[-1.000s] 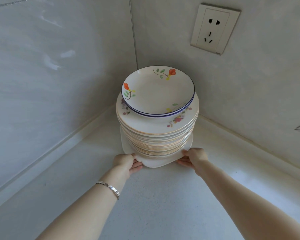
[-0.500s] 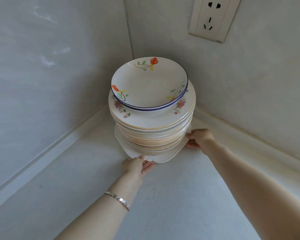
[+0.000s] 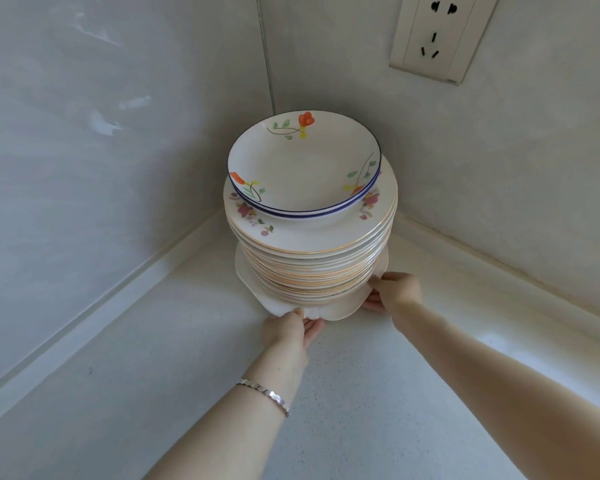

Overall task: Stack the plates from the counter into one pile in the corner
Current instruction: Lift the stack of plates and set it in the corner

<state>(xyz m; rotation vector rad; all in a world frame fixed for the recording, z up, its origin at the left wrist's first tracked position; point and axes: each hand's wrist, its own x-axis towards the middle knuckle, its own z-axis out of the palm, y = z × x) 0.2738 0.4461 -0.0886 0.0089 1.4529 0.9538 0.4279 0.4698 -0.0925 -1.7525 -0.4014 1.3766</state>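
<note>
Left hand (image 3: 286,329) grips the near rim of the scalloped bottom plate (image 3: 340,311), fingers clamped on it. The pile of plates (image 3: 312,258) stands on the worktop (image 3: 187,375) close to the wall corner. Right hand (image 3: 397,291) pinches the same plate's right rim.

arms: bare, no sleeves | left wrist: silver bracelet (image 3: 264,394) (flat faceted links)

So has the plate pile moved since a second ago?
Yes. The plate pile has slid deeper into the corner, toward the wall seam.
</note>
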